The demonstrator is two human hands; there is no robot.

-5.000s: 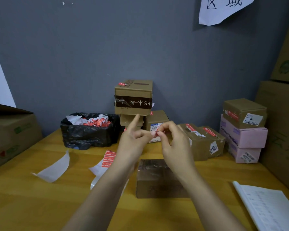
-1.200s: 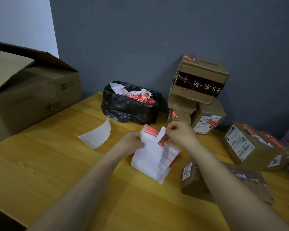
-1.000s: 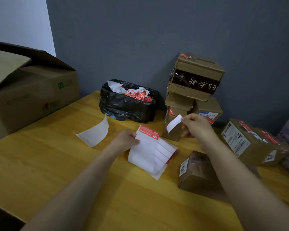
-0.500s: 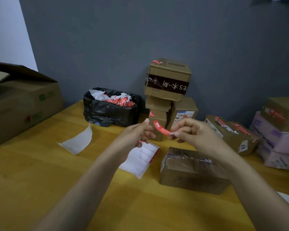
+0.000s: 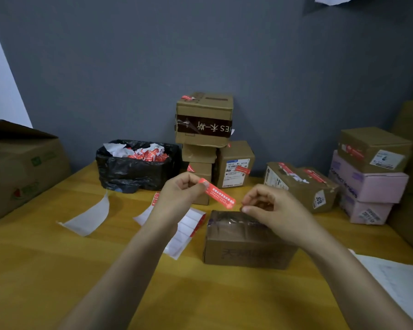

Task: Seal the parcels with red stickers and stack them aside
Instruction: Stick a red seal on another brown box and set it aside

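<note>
The yellow wooden counter [image 5: 57, 270] carries everything. Far out beyond the left hand stands a big open carton [image 5: 22, 172]. Past both hands, against the grey wall, is a pile of parcels [image 5: 204, 117] that already have red seals, with more boxes [image 5: 367, 175] well off to the right hand's side. A black bag [image 5: 134, 170] of peeled scraps sits beyond the left hand.

The plain brown parcel [image 5: 246, 244] lies flat directly under the right hand, with no red seal showing on it. A sticker sheet [image 5: 186, 232] lies under the left wrist, touching or just beside the parcel.

The left hand [image 5: 179, 196] pinches one end of a red sticker [image 5: 219, 193] between thumb and forefinger, and the strip slants down toward the right hand, in the air above the parcel's far edge. The right hand [image 5: 274, 210] has its fingers curled and its fingertips drawn together just beside the sticker's free end. I cannot tell whether it has hold of that end or of anything else.

The step in hand looks like bringing a peeled sticker to the parcel. Next, the strip probably wants lowering across the top seam, held taut at both ends so it doesn't curl onto itself, then pressing flat before the parcel goes to the pile
</note>
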